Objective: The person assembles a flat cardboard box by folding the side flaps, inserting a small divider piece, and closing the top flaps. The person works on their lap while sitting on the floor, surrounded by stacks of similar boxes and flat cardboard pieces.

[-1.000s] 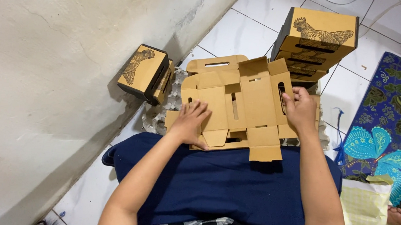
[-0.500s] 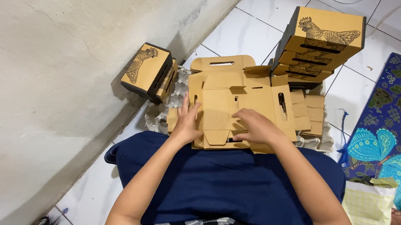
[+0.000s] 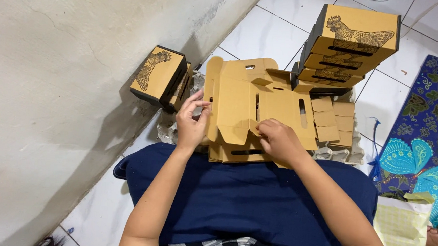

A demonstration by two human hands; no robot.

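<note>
My left hand (image 3: 191, 126) pinches the flat die-cut carton blank's (image 3: 260, 108) left flap; my right hand (image 3: 277, 140), fingers curled, presses its lower fold; it rests over my lap; light, stiff, creasable, I judge; best gripped along flap edges.

The left hand (image 3: 191, 124) now lifts the left side panel of the flat cardboard box (image 3: 260, 108), which stands up instead of lying flat. The right hand (image 3: 277, 140), earlier at the right edge, now presses the middle flap.
</note>
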